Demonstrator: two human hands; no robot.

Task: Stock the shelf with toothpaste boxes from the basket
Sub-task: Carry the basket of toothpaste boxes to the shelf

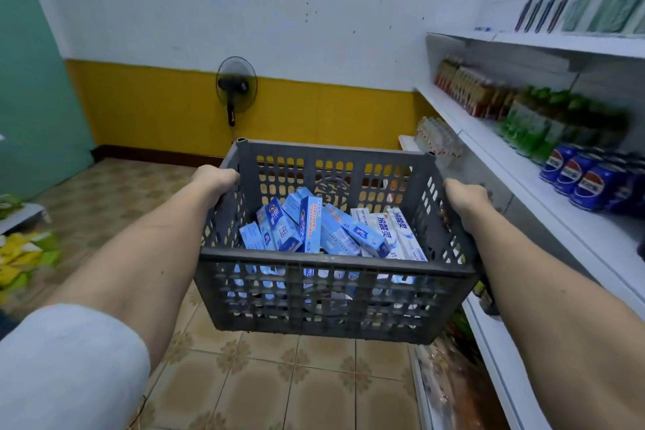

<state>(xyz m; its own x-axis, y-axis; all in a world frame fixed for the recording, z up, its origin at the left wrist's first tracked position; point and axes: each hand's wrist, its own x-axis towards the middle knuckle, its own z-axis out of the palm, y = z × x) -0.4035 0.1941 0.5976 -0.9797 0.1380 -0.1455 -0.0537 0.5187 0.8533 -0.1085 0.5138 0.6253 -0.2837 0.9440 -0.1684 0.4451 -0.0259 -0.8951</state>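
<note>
A dark grey slatted plastic basket (335, 263) hangs in the air in front of me, above the tiled floor. Inside it lie several blue and white toothpaste boxes (314, 230), piled loosely at different angles. My left hand (216, 181) grips the basket's left rim. On the opposite rim my right hand (466, 201) holds on. The white shelf unit (544, 192) stands to the right, its boards running away from me.
The shelf boards carry blue soda cans (590, 181), green bottles (544, 126), red-brown bottles (467, 87) and hanging packs on top. A black standing fan (235, 87) is by the yellow-and-white back wall. Yellow packets (21, 258) lie low at the left.
</note>
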